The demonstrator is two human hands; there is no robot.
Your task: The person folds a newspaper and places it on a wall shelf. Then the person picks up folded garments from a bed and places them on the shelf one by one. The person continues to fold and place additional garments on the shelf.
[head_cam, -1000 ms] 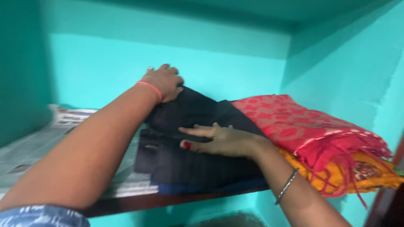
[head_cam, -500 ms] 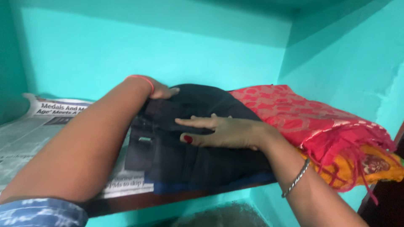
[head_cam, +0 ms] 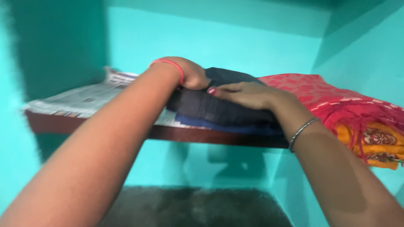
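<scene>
A folded black garment [head_cam: 210, 110] lies on a newspaper-lined shelf [head_cam: 198, 135], on top of a dark blue fold. My left hand [head_cam: 192, 75], with a pink band at the wrist, curls over the garment's far left edge and grips it. Flat on top of the black cloth rests my right hand [head_cam: 246, 94], fingers together and pointing left, a metal bangle on its wrist. The two hands almost touch above the garment.
A red patterned cloth with fringe [head_cam: 332, 101] lies folded over an orange cloth [head_cam: 374, 145] at the shelf's right end. Newspaper [head_cam: 84, 98] covers the shelf's left part. Turquoise walls enclose the niche, and a dark lower surface [head_cam: 198, 208] sits below the shelf.
The view has dropped lower, now showing the shelf's front edge and the space beneath. My left hand has curled over the garment's far edge, and my right hand has slid up beside it.
</scene>
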